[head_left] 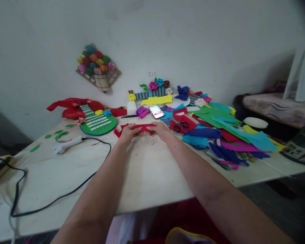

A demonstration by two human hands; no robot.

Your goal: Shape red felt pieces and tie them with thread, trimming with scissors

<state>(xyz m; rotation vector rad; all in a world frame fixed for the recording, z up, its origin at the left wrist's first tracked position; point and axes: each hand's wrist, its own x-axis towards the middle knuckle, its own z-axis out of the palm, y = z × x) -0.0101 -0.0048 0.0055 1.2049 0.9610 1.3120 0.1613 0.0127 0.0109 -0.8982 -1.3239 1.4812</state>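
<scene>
Both arms reach forward over the white table. My left hand (128, 133) grips the left end of a narrow strip of red paper (142, 127), and my right hand (158, 130) pinches its right end. Between them the strip stretches roughly level, just above the tabletop. Fingers cover both of its ends. Loose red scraps (117, 132) lie beside the left hand. To the right of my right hand, scissors (181, 126) with black handles rest on a red sheet (189, 121). Straight beyond the hands is a phone (157, 112) with a lit screen.
A glue gun (66, 145) with a black cord (75, 193) lies at left, near a green guitar-shaped craft (99, 123). Coloured paper (213, 115) is heaped at right. Paper flowers (156, 84) stand by the wall; a flower bouquet (96, 64) hangs on it.
</scene>
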